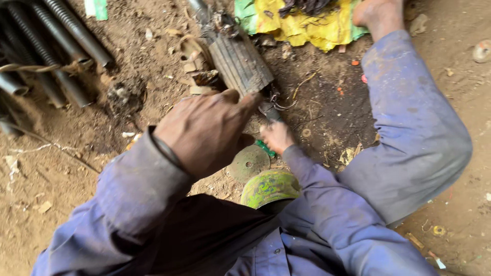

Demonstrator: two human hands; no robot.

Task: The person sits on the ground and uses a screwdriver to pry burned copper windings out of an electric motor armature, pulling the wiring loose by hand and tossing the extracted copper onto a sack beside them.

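your left hand (pixel 204 130) lies curled, fingertips pressing the lower end of a ribbed, rusty motor core (pixel 240 61) on the dirt; your right hand (pixel 276 137) is clamped on a green-handled tool (pixel 265 148) whose tip is at that same end. hold the cylinder firm so it cannot roll, and keep your fingers off the tool's line. around you lie a dull metal disc (pixel 248 163), a chipped green cap (pixel 270 187), dark ridged rods (pixel 61 36) and crumpled yellow plastic (pixel 307 23).
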